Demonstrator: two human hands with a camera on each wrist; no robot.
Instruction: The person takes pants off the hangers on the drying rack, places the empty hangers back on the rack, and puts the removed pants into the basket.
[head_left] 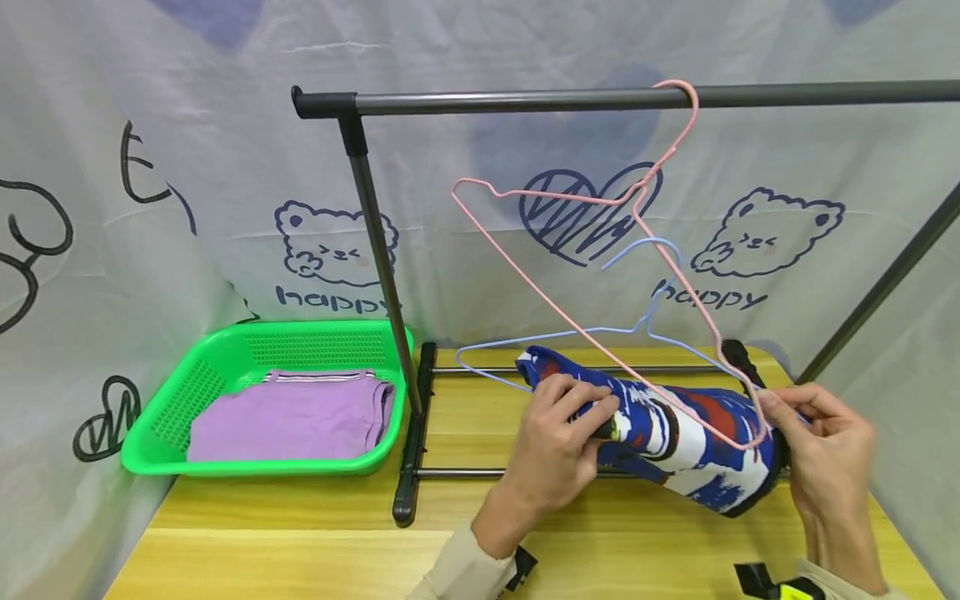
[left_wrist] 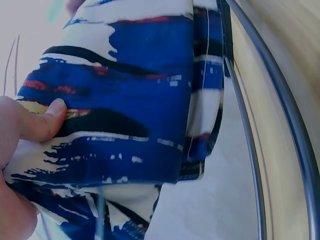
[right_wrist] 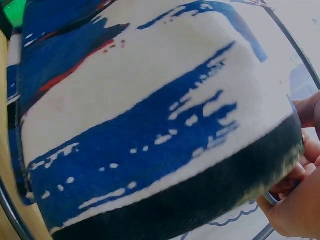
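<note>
Patterned garment (head_left: 686, 454) between left hand (head_left: 555, 446) and right hand (head_left: 836, 458)

The left hand grasps the garment with thumb and fingers. The right hand pinches near its dark-edged end; whether it also holds the blue hanger (head_left: 648, 320), I cannot tell. The garment is above the lower bars (head_left: 465, 473). A pink hanger (head_left: 640, 190) hangs on the rail (head_left: 510, 102). A green basket (head_left: 262, 467) contains purple cloth (head_left: 285, 421).

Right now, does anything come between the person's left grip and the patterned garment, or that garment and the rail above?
Nothing visible separates the left grip from the patterned garment it holds. Toward the rail, a pink hanger hangs, overlapping the garment in the head view.
</note>
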